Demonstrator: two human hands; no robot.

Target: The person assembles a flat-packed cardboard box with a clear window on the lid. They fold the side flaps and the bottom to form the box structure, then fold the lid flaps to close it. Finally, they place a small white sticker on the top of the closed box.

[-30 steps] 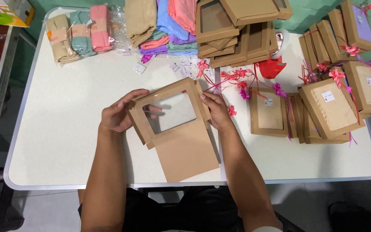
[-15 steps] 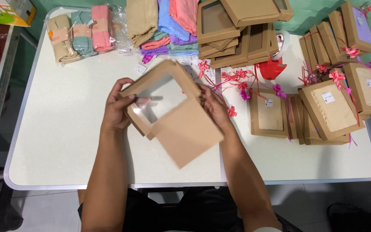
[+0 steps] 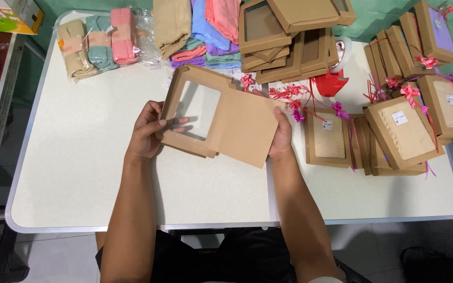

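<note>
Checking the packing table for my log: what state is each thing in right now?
Window box: open, unfilled, held by both hands.
Left hand: gripping the window frame.
Right hand: gripping the flap.
Ribboned boxes: closed, tied.
Box stack: open, unfilled.
Towels: rolled, bagged.

Window box (image 3: 213, 118) lies mid-table (image 3: 79, 173), towels (image 3: 195, 29) behind, finished boxes (image 3: 402, 131) right.

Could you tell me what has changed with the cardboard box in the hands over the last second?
The windowed box has been turned from facing square to slanting, its plain flap swung from below to the right side. The left hand and right hand still hold its edges. The finished boxes and folded cloths have not moved.
</note>
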